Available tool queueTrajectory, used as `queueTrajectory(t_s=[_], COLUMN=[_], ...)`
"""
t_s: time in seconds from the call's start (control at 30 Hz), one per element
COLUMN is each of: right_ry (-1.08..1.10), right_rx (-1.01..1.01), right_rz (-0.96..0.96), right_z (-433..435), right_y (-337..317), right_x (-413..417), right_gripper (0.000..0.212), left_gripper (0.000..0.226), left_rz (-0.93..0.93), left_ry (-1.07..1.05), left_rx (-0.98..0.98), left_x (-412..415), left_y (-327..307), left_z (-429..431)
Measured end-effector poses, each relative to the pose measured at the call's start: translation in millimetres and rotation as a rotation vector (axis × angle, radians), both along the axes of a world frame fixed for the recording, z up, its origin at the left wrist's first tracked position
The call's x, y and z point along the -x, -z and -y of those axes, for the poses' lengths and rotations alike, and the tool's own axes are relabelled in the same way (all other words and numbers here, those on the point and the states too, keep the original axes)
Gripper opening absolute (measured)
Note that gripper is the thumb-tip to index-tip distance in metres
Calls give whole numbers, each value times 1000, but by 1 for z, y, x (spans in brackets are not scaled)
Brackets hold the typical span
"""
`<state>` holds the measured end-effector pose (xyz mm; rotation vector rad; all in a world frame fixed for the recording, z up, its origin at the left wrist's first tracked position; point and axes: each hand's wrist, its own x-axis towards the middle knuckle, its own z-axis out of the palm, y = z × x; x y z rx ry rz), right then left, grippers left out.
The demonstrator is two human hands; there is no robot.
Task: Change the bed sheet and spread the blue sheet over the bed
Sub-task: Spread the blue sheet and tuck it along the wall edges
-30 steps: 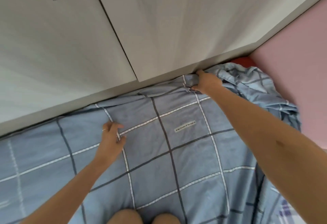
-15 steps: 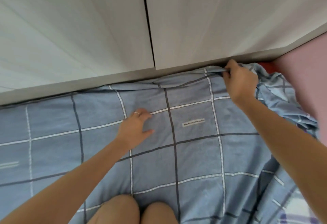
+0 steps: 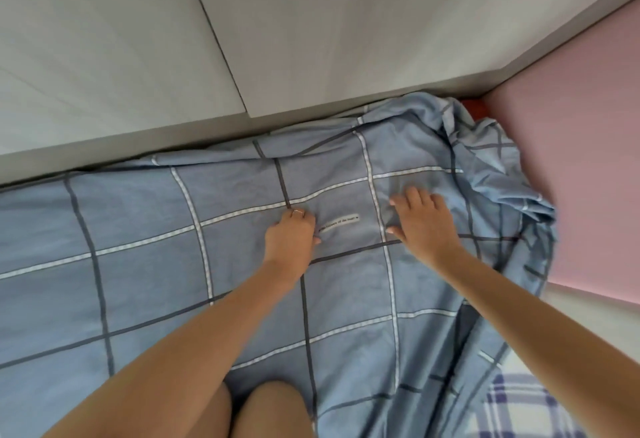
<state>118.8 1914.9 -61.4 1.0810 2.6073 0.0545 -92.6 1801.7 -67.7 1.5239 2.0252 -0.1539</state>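
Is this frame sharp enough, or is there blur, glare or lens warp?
Head view: centre fairly sharp, though the label on the blue sheet is unreadable; the wardrobe doors and pink wall smear in streaks toward the edges; the wide-angle lens slants the door seam; soft even light, no glare.

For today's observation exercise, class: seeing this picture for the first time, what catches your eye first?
The blue sheet, crossed by dark and white lines, fills the lower picture, with the left hand and the right hand resting on it near the middle. At the upper right its corner lies in a bunched heap against the pink panel, below the white cupboard doors.
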Motion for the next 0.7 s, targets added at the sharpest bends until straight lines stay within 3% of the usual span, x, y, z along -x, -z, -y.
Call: queueTrajectory(t_s=[0.1,0.23,0.33,0.43,0.57,0.7], right_ry=[118,-31,-127,-155,-26,64], right_rx=[9,-19,-40,-37,44,107], right_rz=[40,55,0,-52,56,17], right_z=[-9,-15,-18,-19,-15,-12], right_y=[0,-1,-1,-4,-10,-6], right_x=[-13,-16,-25,-43,-44,-37], right_gripper=[47,35,38,40,46,41], left_gripper=[24,49,46,43,21,28], left_rz=[-57,-91,-51,24,55,33], left_ry=[150,330,442,473,433,362], left_rx=[-38,-159,-239,-247,-95,-16], left_x=[-1,1,5,2,-5,-8], left_y=[-6,-11,-14,-16,-20,-16], left_z=[-5,-5,-3,-2,-4,-5])
